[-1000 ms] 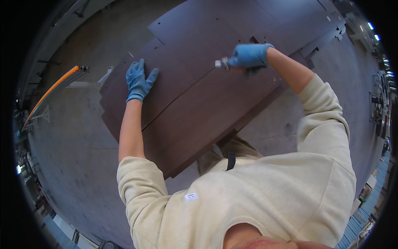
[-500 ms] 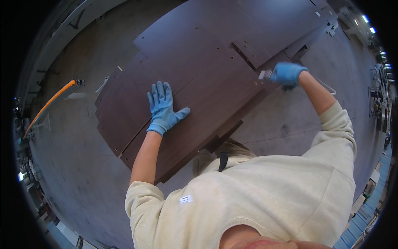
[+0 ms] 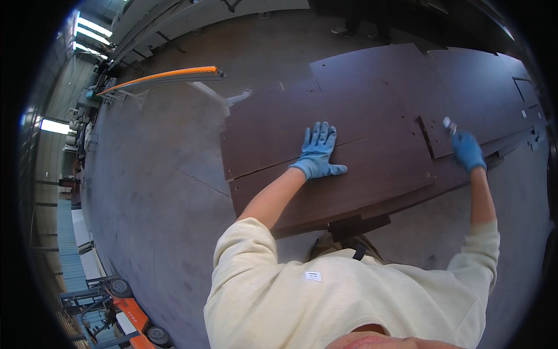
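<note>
My left hand (image 3: 318, 156), in a blue work glove, lies flat on a dark brown board (image 3: 372, 174), thumb out to the side. A narrow gap between boards runs close by its fingers. At the right my right hand (image 3: 467, 151), gloved the same, is closed round a small tool with a pale, silvery head (image 3: 448, 124). Its kind is too small and blurred to make out. The head points away from me, over a dark board (image 3: 482, 99) with small holes. Whether it touches that board I cannot tell.
An orange-topped rail (image 3: 168, 74) stands beyond the boards at the left. An orange forklift (image 3: 131, 314) is at the lower left on the grey concrete floor (image 3: 157, 192). Another person's shoe (image 3: 342, 31) shows at the far side.
The view has turned, so the boards now lie further right. My right hand has moved from the near edge of the boards to over them. My left hand stays flat on the board.
</note>
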A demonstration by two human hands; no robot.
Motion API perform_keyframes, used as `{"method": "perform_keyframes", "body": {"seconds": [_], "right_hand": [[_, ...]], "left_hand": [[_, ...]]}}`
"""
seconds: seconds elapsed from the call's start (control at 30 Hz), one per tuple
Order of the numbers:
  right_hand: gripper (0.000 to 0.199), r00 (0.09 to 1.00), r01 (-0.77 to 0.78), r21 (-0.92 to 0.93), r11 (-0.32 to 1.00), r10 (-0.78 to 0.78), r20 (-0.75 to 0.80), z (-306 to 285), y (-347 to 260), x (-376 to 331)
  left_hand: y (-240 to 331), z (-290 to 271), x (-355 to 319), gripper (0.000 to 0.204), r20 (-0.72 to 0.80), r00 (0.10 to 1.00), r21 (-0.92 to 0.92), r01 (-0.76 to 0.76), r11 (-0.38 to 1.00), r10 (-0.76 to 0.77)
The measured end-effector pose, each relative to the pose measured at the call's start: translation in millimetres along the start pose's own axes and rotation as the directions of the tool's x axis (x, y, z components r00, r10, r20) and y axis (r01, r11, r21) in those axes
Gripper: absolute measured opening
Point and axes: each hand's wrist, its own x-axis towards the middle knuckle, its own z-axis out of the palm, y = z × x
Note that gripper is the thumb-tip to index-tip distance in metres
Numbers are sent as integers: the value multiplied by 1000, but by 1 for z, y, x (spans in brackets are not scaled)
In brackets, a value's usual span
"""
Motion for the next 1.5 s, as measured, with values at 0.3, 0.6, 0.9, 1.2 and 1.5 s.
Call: {"method": "perform_keyframes", "body": {"seconds": [0.3,0.6,0.9,1.2,1.5], "right_hand": [[42,434,523,437,732,-670,602,113,-234,-95],[36,629,-186,612,769,-385,675,49,-94,-94],[33,655,-632,775,-33,-556,511,41,150,-69],[42,566,-727,672,-142,-680,467,-2,302,-57],[72,756,-467,762,449,-244,607,-69,307,10]], "left_hand": [[-19,45,6,92,-52,998,370,-5,929,26],[23,39,2,79,-538,843,-66,-63,996,18],[235,6,168,114,-333,914,-43,-259,965,230],[356,-30,245,149,125,992,261,-12,965,-22],[379,-15,201,145,152,988,193,-17,981,-13]]}}
